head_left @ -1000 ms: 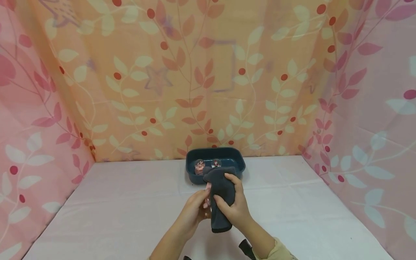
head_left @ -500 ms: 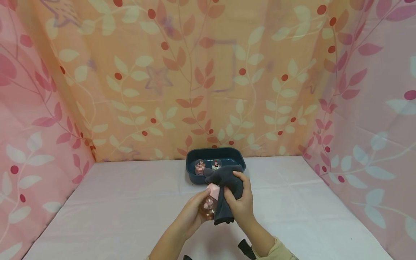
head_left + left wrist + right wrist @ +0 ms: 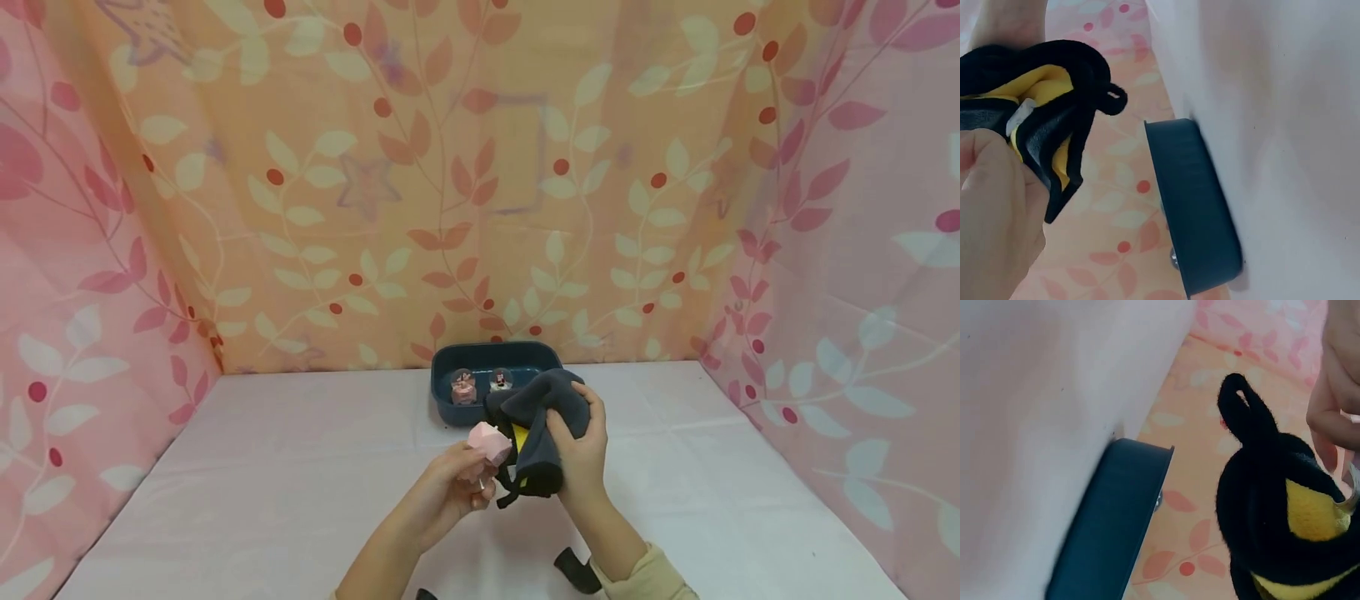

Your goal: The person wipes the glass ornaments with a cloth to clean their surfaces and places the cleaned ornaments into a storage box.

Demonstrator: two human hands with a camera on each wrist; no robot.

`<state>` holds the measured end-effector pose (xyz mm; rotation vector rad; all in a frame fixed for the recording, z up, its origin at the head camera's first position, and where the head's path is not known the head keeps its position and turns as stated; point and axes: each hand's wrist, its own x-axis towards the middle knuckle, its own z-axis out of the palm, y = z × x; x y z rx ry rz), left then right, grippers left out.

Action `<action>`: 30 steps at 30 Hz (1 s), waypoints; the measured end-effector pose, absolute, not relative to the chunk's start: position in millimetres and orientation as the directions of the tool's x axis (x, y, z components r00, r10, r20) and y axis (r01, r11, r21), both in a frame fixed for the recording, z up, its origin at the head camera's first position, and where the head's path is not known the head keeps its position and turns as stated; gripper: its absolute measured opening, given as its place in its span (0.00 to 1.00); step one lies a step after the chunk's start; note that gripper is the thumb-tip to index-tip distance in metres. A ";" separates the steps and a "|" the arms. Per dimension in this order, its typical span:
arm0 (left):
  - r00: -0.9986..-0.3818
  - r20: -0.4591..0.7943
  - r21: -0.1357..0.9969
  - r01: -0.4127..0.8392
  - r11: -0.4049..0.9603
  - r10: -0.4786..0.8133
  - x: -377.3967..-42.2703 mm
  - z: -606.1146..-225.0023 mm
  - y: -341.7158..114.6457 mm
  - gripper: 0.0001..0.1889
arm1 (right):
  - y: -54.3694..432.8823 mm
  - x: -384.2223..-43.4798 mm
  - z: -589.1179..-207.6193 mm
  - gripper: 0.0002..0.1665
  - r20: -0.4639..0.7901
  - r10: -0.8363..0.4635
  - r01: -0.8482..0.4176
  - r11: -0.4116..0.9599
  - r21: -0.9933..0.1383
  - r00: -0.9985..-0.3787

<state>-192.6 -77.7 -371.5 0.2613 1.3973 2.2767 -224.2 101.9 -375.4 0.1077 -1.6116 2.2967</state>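
Observation:
In the head view my left hand [image 3: 453, 492] holds a small snow globe [image 3: 489, 442], its pink faceted base up and its clear part low among the fingers. My right hand [image 3: 585, 450] grips a bunched cleaning cloth [image 3: 551, 408], dark grey with a yellow side and black edging. The cloth is just right of the globe, its folds close to the pink base. In the right wrist view the cloth [image 3: 1250, 481] shows a black hanging loop and a yellow patch. The left wrist view has the cloth [image 3: 1085, 81] beside my left hand [image 3: 997, 206], the globe hidden there.
A dark blue-green tray [image 3: 450, 412] stands at the back of the white table [image 3: 315, 483]. Inside it are a pink-based snow globe [image 3: 463, 388] and a smaller-looking one with a red figure [image 3: 500, 380]. Floral curtains [image 3: 465, 167] enclose the table behind and at both sides.
My right hand has moved right and slightly up with the cloth, uncovering the snow globe and the cloth's yellow side. The globe has turned in my left hand, its pink base now facing the camera more.

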 end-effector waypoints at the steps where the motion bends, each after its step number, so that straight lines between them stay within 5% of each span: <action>1: -0.881 -0.071 0.883 -0.274 -0.382 0.468 -192.9 -371.7 -78.0 0.08 | 103.1 -224.3 -374.7 0.28 0.231 0.229 -0.297 -0.314 -0.902 -0.946; 9: -0.891 -0.074 0.848 -0.292 -0.442 0.448 -195.5 -376.6 -79.2 0.15 | 99.9 -214.9 -379.4 0.30 0.357 0.181 -0.397 -0.295 -0.869 -0.916; 20: -0.925 -0.131 0.817 -0.305 -0.490 0.356 -195.2 -376.5 -70.6 0.21 | 87.2 -209.5 -392.1 0.40 0.675 -0.139 -0.677 -0.038 -0.735 -0.725; 30: -0.918 -0.160 0.797 -0.337 -0.501 0.362 -194.4 -378.3 -69.1 0.18 | 84.6 -213.3 -391.4 0.35 0.701 -0.062 -0.703 0.070 -0.707 -0.711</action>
